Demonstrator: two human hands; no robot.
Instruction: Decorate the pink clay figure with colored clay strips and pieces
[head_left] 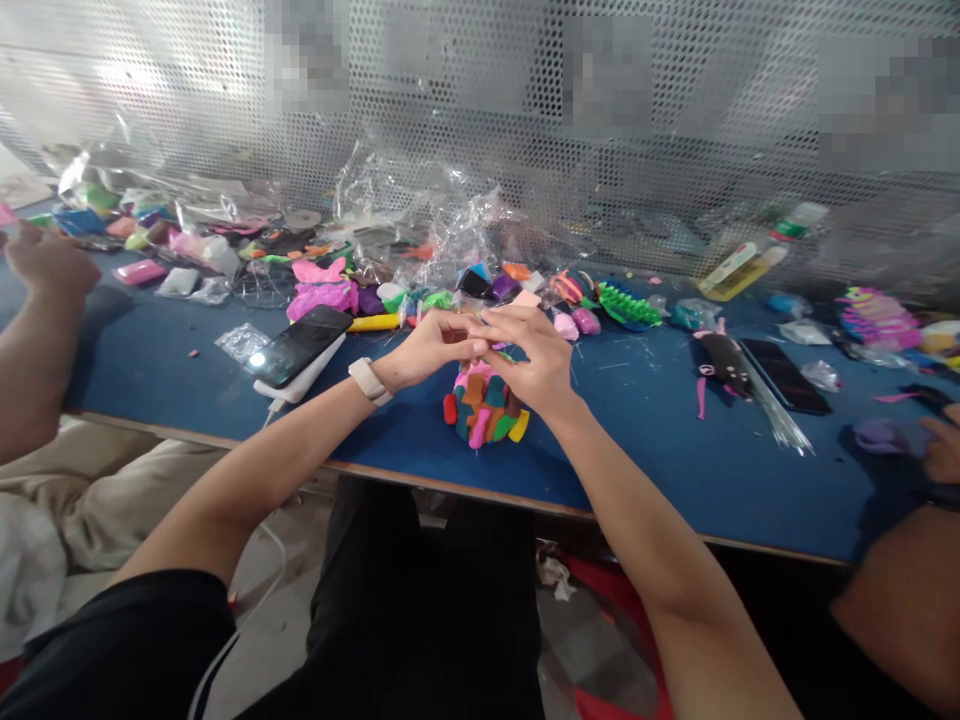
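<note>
A lumpy clay figure [484,405], covered in orange, teal, pink, green and yellow pieces, sits near the front edge of the blue table. Just above it my left hand [435,350] and my right hand [536,355] meet, fingertips together. Both are closed in a pinch; whatever lies between the fingers is too small or too hidden to name. A white band circles my left wrist. Behind my hands lie packets of coloured clay, a yellow stick [373,323] and a pink clay shape [322,288].
Left of my hands, a black phone [311,345] rests on a white cabled device. Farther right are another phone [786,375], a bundle of clear sticks [776,410], a dark clay figure [724,362] and a bottle [757,255]. People's hands [52,262] appear at both sides.
</note>
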